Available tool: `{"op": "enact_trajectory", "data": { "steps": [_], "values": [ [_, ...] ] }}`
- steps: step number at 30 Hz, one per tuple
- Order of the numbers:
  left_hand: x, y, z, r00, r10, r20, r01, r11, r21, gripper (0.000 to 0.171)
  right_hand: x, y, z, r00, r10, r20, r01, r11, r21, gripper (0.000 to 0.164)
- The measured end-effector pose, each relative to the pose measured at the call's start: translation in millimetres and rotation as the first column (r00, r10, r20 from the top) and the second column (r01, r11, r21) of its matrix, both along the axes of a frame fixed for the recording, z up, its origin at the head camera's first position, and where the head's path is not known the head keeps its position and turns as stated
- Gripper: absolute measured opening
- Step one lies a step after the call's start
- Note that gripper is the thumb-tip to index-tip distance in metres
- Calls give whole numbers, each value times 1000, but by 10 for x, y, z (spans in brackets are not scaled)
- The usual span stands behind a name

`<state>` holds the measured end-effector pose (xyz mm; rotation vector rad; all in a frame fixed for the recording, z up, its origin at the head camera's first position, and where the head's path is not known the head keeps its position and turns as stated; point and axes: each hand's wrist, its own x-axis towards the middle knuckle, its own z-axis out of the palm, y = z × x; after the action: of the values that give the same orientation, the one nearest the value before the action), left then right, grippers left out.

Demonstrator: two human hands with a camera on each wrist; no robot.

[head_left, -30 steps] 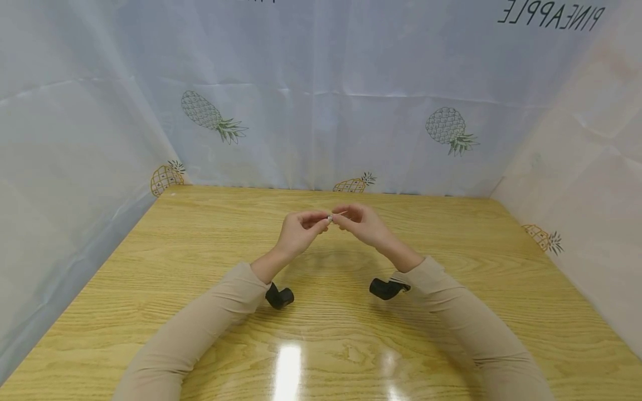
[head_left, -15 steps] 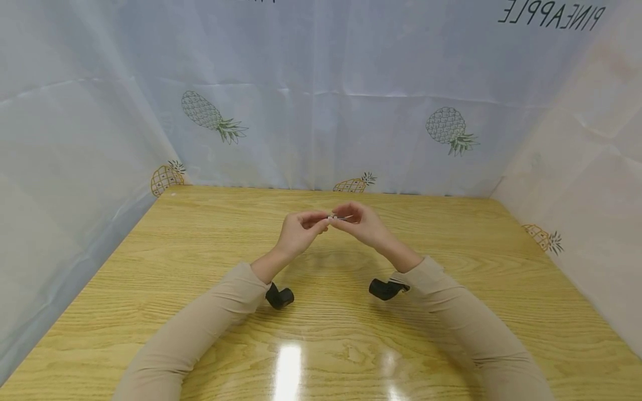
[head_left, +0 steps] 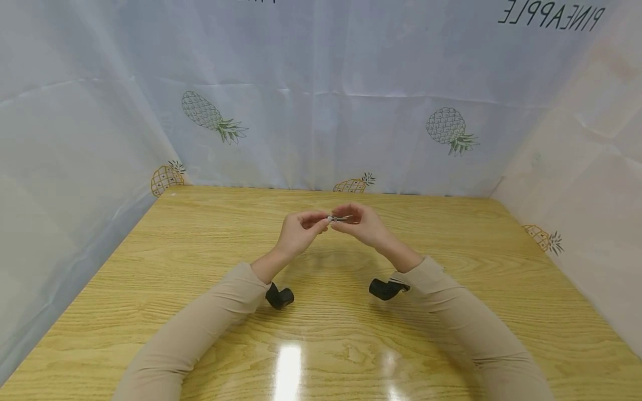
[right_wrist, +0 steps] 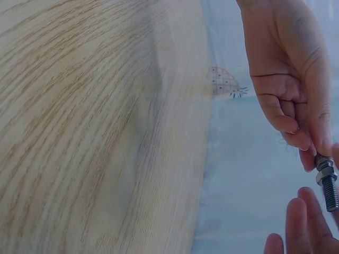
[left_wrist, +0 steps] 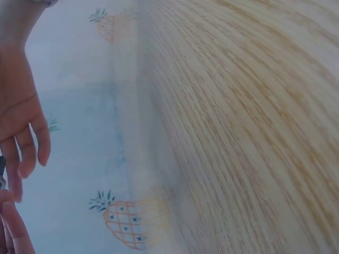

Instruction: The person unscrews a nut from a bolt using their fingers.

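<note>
My left hand (head_left: 296, 233) pinches one end of a dark metal bolt (right_wrist: 330, 194) between thumb and fingers, held above the table. A hex nut (right_wrist: 325, 175) sits on its shaft near the pinched end, and the bare thread points toward my right hand (head_left: 370, 227). The fingers of that hand are spread around the thread, thumb and forefinger apart, with the nut uncovered; whether a fingertip touches the bolt cannot be told. Only a sliver of the bolt shows at the edge of the left wrist view.
A wood-grain table (head_left: 331, 334) lies below both hands. Pale curtains (head_left: 321, 128) printed with pineapples enclose its back and sides. Black devices (head_left: 281, 298) hang under both wrists, close to the sleeves.
The right fingers, earlier closed over the bolt near the left fingertips, have parted, so more of the nut and thread shows. The left hand has kept its place and its pinch.
</note>
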<state>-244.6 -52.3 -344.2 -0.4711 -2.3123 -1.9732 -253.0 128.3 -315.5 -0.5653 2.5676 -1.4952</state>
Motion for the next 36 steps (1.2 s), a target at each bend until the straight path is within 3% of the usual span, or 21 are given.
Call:
{"op": "enact_trajectory", "data": {
  "steps": [23, 30, 36],
  "values": [
    [-15, -5, -14, 1000, 6, -9, -6, 1000, -4, 25, -15, 6, 5, 998, 25, 52, -26, 999, 21, 33],
    [-18, -6, -22, 1000, 9, -8, -9, 1000, 6, 24, -6, 12, 7, 1000, 18, 17, -18, 1000, 8, 34],
    [-14, -5, -24, 1000, 6, -7, -6, 1000, 5, 25, -4, 11, 13, 997, 27, 72, -30, 999, 36, 35]
  ]
}}
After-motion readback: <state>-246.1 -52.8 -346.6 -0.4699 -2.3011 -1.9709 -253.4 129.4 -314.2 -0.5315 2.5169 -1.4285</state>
